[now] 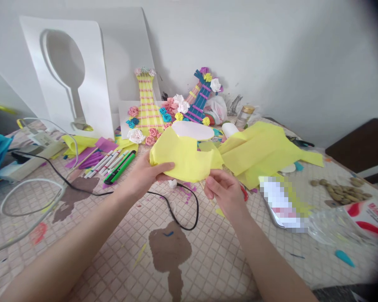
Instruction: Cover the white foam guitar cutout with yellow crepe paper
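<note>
A piece of thin yellow sheet, crepe paper or cloth (185,157), is held up over the table. My left hand (159,170) grips its left edge, thumb on top and fingers underneath. At its lower right corner is my right hand (222,186), with fingers curled and fingertips pinched on the sheet's edge. A white oval board (193,130) shows just behind the yellow piece; whether the two are joined I cannot tell. A larger crumpled yellow sheet (258,151) lies to the right.
Two flower-decorated guitar-like crafts (146,102) lean at the back, near a white cut-out panel (96,75). Left are markers (102,163), a green cutter (121,167) and a power strip (31,161). A black cable (173,212) crosses the table. Right are a phone (280,205) and a plastic bottle (334,224).
</note>
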Demonstrator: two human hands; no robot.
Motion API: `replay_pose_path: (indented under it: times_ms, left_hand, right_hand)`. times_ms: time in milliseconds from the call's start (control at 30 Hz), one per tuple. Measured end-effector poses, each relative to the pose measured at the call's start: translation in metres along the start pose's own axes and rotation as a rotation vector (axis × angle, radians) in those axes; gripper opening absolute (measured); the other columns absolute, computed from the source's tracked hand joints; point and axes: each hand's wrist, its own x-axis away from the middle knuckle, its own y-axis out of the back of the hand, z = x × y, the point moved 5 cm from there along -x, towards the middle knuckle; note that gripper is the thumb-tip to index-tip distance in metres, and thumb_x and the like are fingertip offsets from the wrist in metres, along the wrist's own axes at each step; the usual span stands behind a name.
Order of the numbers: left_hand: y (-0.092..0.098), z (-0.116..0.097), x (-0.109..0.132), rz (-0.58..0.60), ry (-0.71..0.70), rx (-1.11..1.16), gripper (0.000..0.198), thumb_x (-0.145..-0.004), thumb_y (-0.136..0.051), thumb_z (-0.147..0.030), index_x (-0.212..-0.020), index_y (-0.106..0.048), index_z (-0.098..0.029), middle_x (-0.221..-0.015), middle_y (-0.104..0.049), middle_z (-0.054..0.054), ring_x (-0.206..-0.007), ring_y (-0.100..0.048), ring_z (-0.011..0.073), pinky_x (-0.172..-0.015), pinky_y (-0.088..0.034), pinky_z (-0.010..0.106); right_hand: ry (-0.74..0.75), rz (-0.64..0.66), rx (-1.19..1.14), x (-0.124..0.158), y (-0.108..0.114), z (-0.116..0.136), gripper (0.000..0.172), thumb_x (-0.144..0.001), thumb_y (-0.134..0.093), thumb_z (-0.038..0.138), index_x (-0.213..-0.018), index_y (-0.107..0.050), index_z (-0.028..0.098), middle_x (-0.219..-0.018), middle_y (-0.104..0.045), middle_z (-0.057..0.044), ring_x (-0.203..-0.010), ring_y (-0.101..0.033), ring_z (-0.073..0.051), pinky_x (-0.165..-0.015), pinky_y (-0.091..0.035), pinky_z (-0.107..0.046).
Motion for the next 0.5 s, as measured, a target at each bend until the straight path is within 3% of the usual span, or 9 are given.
replay_pose_path:
  times_ms: [200,500]
  left_hand:
    - [-0.004,-0.004,0.005,0.022,-0.040,-0.026,0.047,-0.065,-0.069,-0.019,-0.109,-0.053,-0.016,-0.108,-0.061,0.011,-0.087,-0.063,0.0236,-0.062,-0.058,0.028]
    - [-0.001,-0.013,0.014,-0.087,-0.151,-0.138,0.045,-0.064,-0.069,-0.022,-0.106,-0.054,-0.016,-0.103,-0.063,0.009,-0.084,-0.064,0.0230,-0.057,-0.056,0.025]
  right_hand:
    - [-0.016,-0.024,0.041,0.002,0.001,0.001,0.018,-0.076,-0.061,0.036,-0.071,-0.064,0.019,-0.045,-0.039,0.007,-0.039,-0.035,-0.006,-0.039,-0.024,-0.023]
    - [-0.005,-0.175,0.164,0.004,0.006,0.006,0.016,-0.066,-0.072,0.027,-0.061,-0.059,0.020,-0.043,-0.036,0.008,-0.041,-0.028,-0.006,-0.041,-0.020,-0.023]
